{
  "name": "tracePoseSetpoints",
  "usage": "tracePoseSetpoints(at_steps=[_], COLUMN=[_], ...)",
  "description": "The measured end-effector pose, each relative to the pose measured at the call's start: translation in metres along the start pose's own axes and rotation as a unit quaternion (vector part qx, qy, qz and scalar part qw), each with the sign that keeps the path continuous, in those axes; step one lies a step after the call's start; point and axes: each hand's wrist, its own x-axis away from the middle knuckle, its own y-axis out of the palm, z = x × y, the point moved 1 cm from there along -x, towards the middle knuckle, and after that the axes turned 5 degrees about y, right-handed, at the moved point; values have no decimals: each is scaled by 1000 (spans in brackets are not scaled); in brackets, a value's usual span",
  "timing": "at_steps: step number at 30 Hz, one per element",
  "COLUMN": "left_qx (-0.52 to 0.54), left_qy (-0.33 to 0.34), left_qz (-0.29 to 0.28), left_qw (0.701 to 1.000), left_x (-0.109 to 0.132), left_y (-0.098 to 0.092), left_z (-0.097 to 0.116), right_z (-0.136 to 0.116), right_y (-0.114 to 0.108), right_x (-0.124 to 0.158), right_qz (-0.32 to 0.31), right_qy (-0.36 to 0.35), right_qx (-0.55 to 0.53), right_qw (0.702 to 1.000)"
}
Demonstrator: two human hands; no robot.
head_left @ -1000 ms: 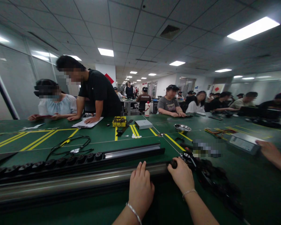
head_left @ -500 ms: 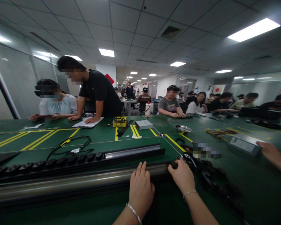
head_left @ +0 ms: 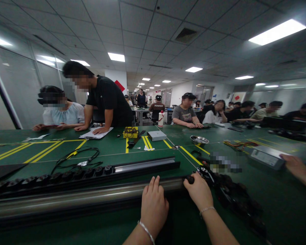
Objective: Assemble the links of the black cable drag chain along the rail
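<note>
A long shiny metal rail [head_left: 66, 200] lies across the green table [head_left: 117, 151] in front of me. My left hand [head_left: 153, 206] rests flat on its right part, fingers together and stretched over the top. My right hand [head_left: 199, 192] is closed on the rail's right end, where a black chain of socket modules and cable [head_left: 234, 199] trails off to the right. Behind the rail lies a second long black strip [head_left: 91, 173] with several black sockets along its left part.
A black cable loop [head_left: 76, 160], a yellow box [head_left: 130, 132], a grey box [head_left: 156, 135] and a metal bowl [head_left: 199, 139] sit farther back. Another person's hand [head_left: 295, 166] touches a grey device [head_left: 266, 157] at right. Several people sit or lean along the far edge.
</note>
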Motion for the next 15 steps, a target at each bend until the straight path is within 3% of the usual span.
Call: tracePoseSetpoints(at_steps=[15], left_qx=[-4], left_qy=[4], left_qz=[-10], left_qw=[1000], left_x=[0], left_y=[-1], left_z=[0], right_z=[1], right_y=[0], right_x=[1], right_qz=[2], right_qy=[21], right_qx=[-9], right_qw=[1000])
